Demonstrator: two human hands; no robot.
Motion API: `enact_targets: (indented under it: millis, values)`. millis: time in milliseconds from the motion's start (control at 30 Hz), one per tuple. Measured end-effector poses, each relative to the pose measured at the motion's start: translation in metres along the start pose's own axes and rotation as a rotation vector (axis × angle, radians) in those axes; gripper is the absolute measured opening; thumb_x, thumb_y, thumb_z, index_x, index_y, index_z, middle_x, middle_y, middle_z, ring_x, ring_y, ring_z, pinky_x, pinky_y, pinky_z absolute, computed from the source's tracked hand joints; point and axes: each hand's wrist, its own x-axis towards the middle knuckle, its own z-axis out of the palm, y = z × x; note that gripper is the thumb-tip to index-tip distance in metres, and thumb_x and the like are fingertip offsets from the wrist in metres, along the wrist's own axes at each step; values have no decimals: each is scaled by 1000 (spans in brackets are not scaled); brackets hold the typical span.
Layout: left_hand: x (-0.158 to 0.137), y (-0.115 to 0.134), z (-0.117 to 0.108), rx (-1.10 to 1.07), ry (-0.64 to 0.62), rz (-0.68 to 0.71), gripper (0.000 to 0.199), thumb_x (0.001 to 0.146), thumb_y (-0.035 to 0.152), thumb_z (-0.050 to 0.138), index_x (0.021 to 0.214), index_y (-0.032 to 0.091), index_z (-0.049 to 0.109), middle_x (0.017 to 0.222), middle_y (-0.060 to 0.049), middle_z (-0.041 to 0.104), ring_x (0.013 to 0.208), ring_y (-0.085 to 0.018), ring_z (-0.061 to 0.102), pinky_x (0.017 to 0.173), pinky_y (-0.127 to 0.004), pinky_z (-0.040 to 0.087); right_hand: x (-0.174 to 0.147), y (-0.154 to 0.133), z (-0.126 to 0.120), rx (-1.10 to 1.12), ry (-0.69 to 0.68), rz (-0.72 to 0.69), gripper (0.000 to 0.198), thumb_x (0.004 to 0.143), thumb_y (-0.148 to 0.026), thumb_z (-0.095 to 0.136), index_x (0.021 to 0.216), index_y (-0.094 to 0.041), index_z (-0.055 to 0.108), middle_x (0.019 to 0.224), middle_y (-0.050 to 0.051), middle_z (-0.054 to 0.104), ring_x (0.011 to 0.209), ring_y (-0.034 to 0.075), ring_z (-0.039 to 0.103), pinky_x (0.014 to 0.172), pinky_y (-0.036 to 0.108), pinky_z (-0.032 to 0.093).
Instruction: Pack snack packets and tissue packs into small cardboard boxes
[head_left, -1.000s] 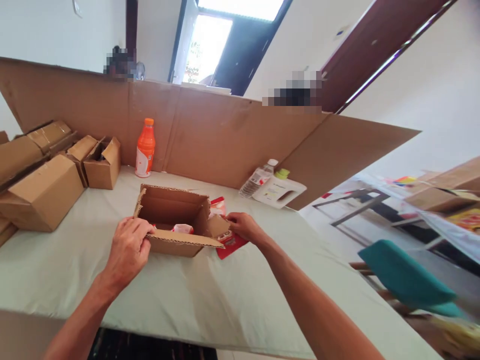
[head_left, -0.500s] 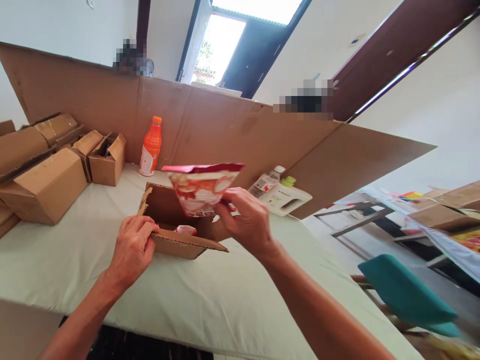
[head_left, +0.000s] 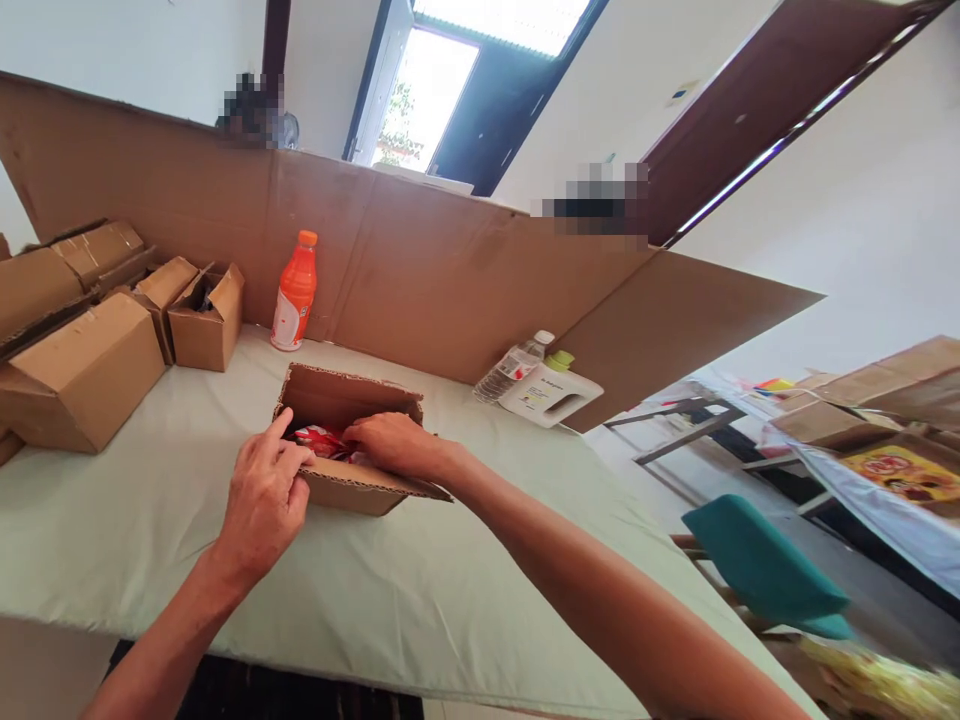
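An open cardboard box stands on the cloth-covered table in front of me. At its near left corner my left hand grips the wall, with the index finger reaching over the rim. My right hand is down inside the box, its fingers curled at a red and white plastic packet. Most of that packet is hidden by the box wall and my hands, and my right fingertips are out of sight.
Several cardboard boxes stand at the left. An orange bottle is by the cardboard screen. A clear bottle leans beside a white jug. A teal chair is at the right.
My right hand has lowered the packet from above the box down into it. My left hand stays at the box's near left corner, its index finger now lifted. The view has shifted slightly.
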Motion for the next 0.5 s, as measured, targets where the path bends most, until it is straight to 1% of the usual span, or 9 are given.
enact_targets:
  millis: [33,67,100,167,267,333,400,433,500]
  values:
    - [0,0,-1,-5,2,10,27,84,-1,47,93,20,61,131,-14,65,122,-29,63,99,-48,55,-1,2,0,26,17,7,29,91,-11,55,108,-22,75,113,7,77,99,24,71,73,28,46]
    - [-1,-1,-2,-13,12,18,27,85,-1,48,94,20,61,135,-15,62,117,-27,66,97,-47,56,-4,4,0,65,71,22,30,92,-13,54,109,-23,75,114,7,77,101,24,71,76,28,48]
    - [-1,-1,-3,-22,32,23,26,86,-1,48,96,20,61,139,-16,59,113,-25,67,96,-45,57,-11,7,-1,124,157,39,30,94,-14,51,111,-23,75,116,7,76,104,24,71,81,30,49]
    - [-3,-2,-6,-44,102,22,23,89,2,51,101,20,61,142,-16,56,108,-23,68,96,-44,57,-29,13,-1,271,393,72,30,97,-20,48,109,-23,76,116,6,77,103,23,71,89,33,51]
    - [-6,-5,-10,-73,221,-13,26,92,8,56,113,21,58,141,-16,55,116,-24,65,101,-46,55,-61,22,2,431,710,119,28,98,-29,49,100,-23,76,107,6,78,97,23,71,89,36,53]
    - [-7,-8,-12,-98,249,-53,33,92,11,58,123,21,55,139,-15,57,124,-26,62,105,-48,53,-77,27,6,486,843,171,26,97,-33,50,96,-24,75,104,6,78,96,24,71,88,38,54]
    - [-6,-11,-12,-127,226,-101,41,91,16,61,131,21,51,138,-15,58,130,-28,59,108,-49,51,-85,32,13,528,892,236,25,95,-33,51,96,-23,74,103,7,77,93,23,70,81,37,56]
    - [-6,-12,-11,-142,201,-124,45,91,19,61,134,21,49,138,-14,59,131,-28,58,109,-49,50,-87,34,17,547,881,270,25,94,-34,52,99,-23,74,104,8,76,91,23,70,76,35,56]
    - [-5,-12,-9,-169,141,-170,49,91,24,62,138,20,48,138,-14,61,130,-28,59,109,-48,51,-86,38,24,596,803,316,29,91,-36,54,108,-21,73,105,9,76,90,23,70,70,34,55]
